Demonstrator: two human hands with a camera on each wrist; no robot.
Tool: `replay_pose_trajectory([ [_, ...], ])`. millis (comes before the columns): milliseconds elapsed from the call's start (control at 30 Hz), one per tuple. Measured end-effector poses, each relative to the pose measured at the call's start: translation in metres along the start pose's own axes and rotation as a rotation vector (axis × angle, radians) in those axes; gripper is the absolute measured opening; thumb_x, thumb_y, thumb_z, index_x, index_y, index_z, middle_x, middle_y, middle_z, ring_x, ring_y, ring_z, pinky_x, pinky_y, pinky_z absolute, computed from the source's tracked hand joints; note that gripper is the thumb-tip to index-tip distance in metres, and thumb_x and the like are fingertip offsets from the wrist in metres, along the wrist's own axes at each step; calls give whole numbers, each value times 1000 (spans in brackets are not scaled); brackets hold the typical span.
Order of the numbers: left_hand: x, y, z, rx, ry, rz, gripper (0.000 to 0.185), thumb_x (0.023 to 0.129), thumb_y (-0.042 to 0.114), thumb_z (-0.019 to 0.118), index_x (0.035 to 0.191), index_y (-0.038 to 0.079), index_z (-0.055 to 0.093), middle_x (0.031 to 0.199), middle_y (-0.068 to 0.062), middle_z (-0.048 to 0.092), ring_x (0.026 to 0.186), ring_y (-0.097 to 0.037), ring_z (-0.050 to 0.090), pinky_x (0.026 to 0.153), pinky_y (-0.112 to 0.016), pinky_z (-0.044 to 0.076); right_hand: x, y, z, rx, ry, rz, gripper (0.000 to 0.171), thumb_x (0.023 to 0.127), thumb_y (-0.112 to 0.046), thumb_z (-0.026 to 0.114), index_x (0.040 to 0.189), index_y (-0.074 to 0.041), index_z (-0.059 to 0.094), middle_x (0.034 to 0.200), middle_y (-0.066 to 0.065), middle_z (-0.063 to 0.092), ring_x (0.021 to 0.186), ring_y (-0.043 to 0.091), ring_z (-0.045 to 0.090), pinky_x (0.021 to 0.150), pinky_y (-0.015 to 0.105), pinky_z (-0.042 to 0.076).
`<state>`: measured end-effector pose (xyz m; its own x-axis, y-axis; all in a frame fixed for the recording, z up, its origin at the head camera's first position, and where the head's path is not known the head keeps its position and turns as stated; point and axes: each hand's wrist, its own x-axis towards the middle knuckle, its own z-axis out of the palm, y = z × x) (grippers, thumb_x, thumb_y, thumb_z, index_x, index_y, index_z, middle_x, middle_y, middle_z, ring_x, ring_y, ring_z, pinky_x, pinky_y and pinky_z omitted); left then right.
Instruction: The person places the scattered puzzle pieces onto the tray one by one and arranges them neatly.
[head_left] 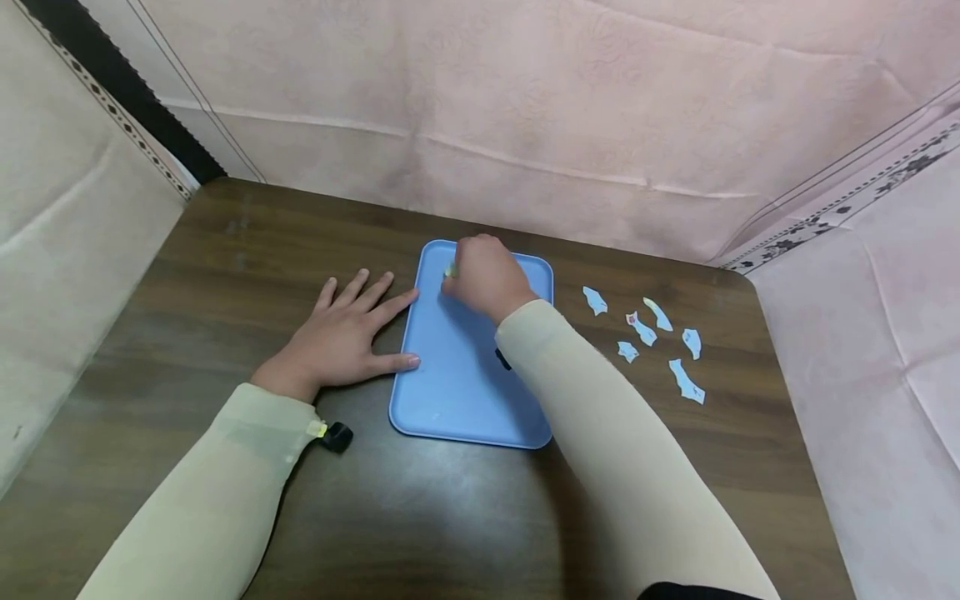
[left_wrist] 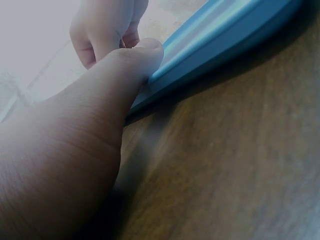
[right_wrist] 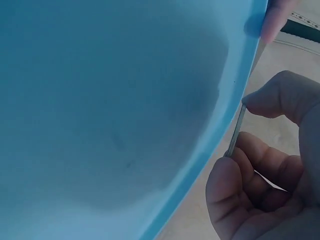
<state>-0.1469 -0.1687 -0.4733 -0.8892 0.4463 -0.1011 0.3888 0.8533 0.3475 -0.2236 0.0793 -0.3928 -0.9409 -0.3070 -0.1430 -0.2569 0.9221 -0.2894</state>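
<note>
Brown wood-grain table (head_left: pixel 360 517) bears a smooth, round-cornered blue tray (head_left: pixel 450 404). Left of the tray, the left hand (head_left: pixel 337 342) lies spread, gripping nothing, thumb on its rim; over the tray's far end, the right hand (head_left: pixel 486 275) pinches a thin, flat piece (right_wrist: pixel 236 131); right of the tray lie irregular light-blue cutouts (head_left: pixel 642 330).

A tray (head_left: pixel 457 396) sits mid-frame on the counter (head_left: pixel 375 517). The left hand (head_left: pixel 333 343) is left of it, the right hand (head_left: pixel 487 279) over its top part. Six small pieces (head_left: pixel 686 382) lie to the right. Cloth (head_left: pixel 480 100) hangs behind, up top.
</note>
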Motion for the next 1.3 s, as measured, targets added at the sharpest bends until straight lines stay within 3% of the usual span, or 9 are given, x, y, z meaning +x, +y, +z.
replay_pose_trajectory([
  [333, 0, 1, -2, -8, 2, -3, 105, 92, 100, 50, 178, 53, 15, 191, -6, 11, 178, -44, 0, 136, -78, -4, 11, -12, 10, 20, -1, 32, 30, 102, -32, 83, 79, -16, 71, 85, 2, 69, 94, 21, 64, 90, 38, 58],
  [767, -1, 1, -3, -18, -9, -1, 105, 90, 103, 46, 178, 55, 14, 192, -4, 10, 178, -42, -1, 136, -77, -4, 12, -13, 13, 17, -22, 61, 21, 102, -33, 83, 100, -13, 77, 99, 2, 70, 96, 22, 67, 90, 39, 60],
  [867, 0, 1, -4, -18, -10, -3, 105, 90, 103, 46, 178, 55, 14, 192, -4, 10, 178, -42, -1, 136, -77, -4, 14, -12, 13, 14, -23, 68, 21, 102, -34, 83, 102, -13, 77, 98, 2, 69, 95, 22, 67, 88, 38, 60],
  [1100, 0, 0, -3, -15, -3, -8, 105, 90, 102, 49, 178, 54, 14, 191, -5, 12, 178, -42, 0, 136, -77, -4, 13, -13, 13, 33, -50, 78, 25, 102, -33, 83, 87, -15, 74, 84, 2, 69, 84, 21, 68, 80, 37, 58],
  [1300, -1, 2, -2, -19, 6, -7, 104, 92, 99, 52, 178, 53, 17, 191, -7, 14, 177, -45, 2, 136, -79, -3, 11, -11, 14, 63, -71, 92, 21, 103, -33, 82, 99, -12, 77, 84, 2, 71, 78, 21, 70, 75, 36, 59],
])
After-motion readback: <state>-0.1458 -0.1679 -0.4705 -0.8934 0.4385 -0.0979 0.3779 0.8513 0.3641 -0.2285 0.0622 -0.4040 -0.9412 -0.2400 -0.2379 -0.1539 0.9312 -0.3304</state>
